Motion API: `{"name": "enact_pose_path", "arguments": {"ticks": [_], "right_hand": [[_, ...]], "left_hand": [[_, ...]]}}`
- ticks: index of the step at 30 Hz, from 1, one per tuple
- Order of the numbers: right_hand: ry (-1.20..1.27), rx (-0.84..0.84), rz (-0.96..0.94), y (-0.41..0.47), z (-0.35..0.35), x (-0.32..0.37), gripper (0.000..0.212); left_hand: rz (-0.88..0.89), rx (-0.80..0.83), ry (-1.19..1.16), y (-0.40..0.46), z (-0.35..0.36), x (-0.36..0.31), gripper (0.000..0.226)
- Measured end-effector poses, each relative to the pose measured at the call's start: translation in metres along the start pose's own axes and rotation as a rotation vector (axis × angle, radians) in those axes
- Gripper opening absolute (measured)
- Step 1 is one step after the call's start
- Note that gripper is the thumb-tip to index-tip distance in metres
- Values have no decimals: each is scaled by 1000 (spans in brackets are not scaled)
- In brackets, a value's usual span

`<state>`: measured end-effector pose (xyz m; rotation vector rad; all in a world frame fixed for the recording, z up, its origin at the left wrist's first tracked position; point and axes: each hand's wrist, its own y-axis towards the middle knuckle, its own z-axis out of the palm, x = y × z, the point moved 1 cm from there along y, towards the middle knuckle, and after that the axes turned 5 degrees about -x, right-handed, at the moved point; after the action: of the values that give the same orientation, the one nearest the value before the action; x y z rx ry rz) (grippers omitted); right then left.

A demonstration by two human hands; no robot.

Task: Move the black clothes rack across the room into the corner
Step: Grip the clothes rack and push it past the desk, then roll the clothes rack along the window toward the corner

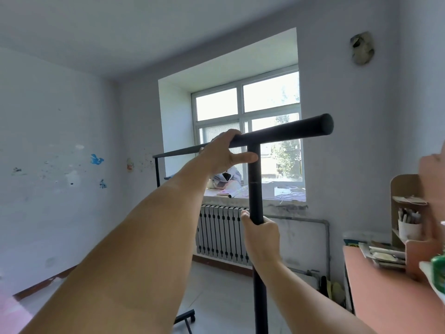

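L arm stretched far fwd and up, left hand point(222, 150) hooked over the rack's top bar point(284, 131), thumb out to the right. Right hand point(261, 233) nearer, lower, fist wrapped round the upright pole point(255, 179).
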<state>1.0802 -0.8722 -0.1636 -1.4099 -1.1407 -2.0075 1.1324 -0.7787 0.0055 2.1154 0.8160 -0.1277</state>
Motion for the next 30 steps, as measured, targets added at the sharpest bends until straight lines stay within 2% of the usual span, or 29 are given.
{"name": "enact_pose_path", "arguments": {"ticks": [5,19,24,30], "right_hand": [[-18,1,-5,36,5,-14,40],[23,29,21,118,37,-56,31],[10,48,31,145,53,-69,22],[39,73,41,175,63,-83,23]], "left_hand": [[-17,-11,39,27,18,17,61],[-16,-48,92,85,49,72,67],[-42,-49,106,106,58,95,63],[-15,-62,113,129,72,116,70]]}}
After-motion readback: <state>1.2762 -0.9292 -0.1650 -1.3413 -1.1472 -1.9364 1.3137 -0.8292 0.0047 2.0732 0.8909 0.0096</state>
